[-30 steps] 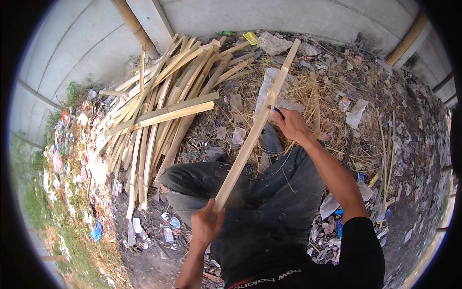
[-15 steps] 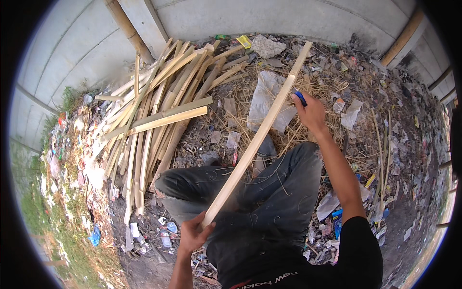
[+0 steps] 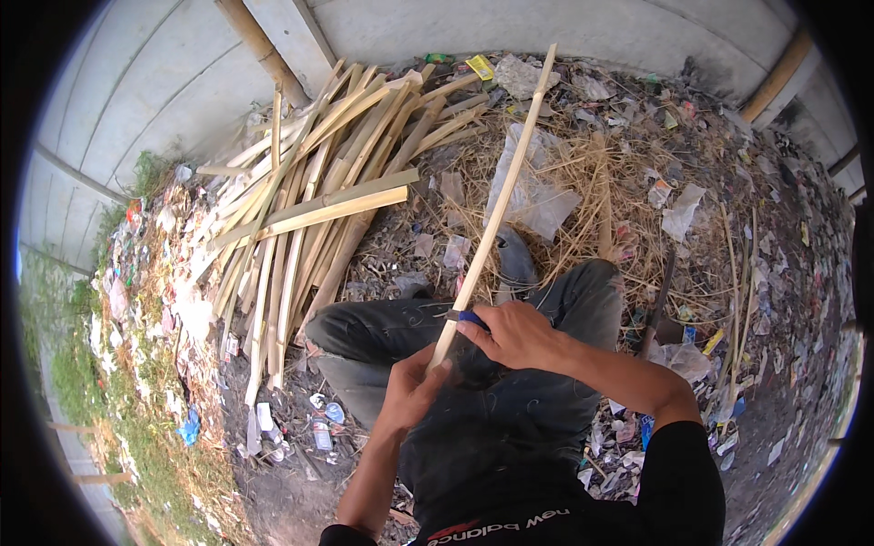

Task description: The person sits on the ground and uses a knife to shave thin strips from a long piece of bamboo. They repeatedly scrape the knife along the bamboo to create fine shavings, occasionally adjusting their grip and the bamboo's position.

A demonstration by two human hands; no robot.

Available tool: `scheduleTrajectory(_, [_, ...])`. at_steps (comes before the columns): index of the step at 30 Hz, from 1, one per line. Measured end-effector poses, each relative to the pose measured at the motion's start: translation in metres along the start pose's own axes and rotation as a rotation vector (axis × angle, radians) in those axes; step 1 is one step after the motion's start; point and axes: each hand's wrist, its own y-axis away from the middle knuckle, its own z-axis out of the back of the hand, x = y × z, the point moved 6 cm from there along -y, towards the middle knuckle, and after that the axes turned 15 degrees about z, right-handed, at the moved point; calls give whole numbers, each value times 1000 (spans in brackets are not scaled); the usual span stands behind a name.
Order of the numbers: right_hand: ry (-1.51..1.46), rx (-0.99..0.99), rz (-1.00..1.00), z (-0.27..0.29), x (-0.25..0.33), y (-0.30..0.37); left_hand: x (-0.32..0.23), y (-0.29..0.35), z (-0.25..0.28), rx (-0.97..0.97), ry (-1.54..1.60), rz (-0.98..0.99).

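Note:
My left hand (image 3: 412,387) is closed around the lower end of a long pale bamboo strip (image 3: 501,205). The strip slants up and away over my lap, its narrow side turned toward me. In my right hand (image 3: 521,335) is a small blue-handled knife (image 3: 472,318), mostly covered by the fingers. Its short dark blade (image 3: 452,315) lies against the strip, just above my left hand. I sit with folded legs in dark trousers (image 3: 364,337), directly below both hands.
A pile of split bamboo strips (image 3: 319,200) lies to the left. Straw-like shavings (image 3: 583,196) and a pale plastic sheet (image 3: 537,187) are ahead. A large dark blade (image 3: 663,337) rests by my right knee. Litter surrounds me; a grey wall (image 3: 510,32) stands behind.
My right hand has come down along the strip with the knife, from far up it to near the left hand. The left hand has risen, and the strip has turned narrow side up.

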Motion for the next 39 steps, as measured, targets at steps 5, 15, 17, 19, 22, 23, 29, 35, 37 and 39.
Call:
scheduleTrajectory(5, [59, 10, 41, -4, -2, 4, 0, 1, 0, -1, -24, -40])
scheduleTrajectory(15, [79, 87, 56, -11, -1, 8, -1, 8, 1, -55, 47, -69])
scheduleTrajectory(17, [84, -116, 23, 12, -30, -7, -3, 11, 3, -80, 48, -75])
scheduleTrajectory(19, [84, -137, -7, 11, -36, -8, -2, 9, 6, -81, 7, -71])
scheduleTrajectory(22, [117, -50, 135, -6, -3, 0, -6, 4, 4, -94, -2, -93])
scheduleTrajectory(23, [129, -5, 132, -10, 0, 1, -5, 5, 4, -89, 5, -80])
scheduleTrajectory(29, [151, -191, 17, 28, -54, -15, -1, 12, 6, -104, 1, -41])
scheduleTrajectory(35, [161, -100, 121, 4, -16, -8, 8, 10, 18, -176, -175, -135])
scheduleTrajectory(37, [192, -105, 83, 15, -33, -17, 3, 10, 19, -212, -226, -125])
scheduleTrajectory(39, [205, -142, 71, 19, -37, -26, -6, 4, 22, -261, -251, -153])
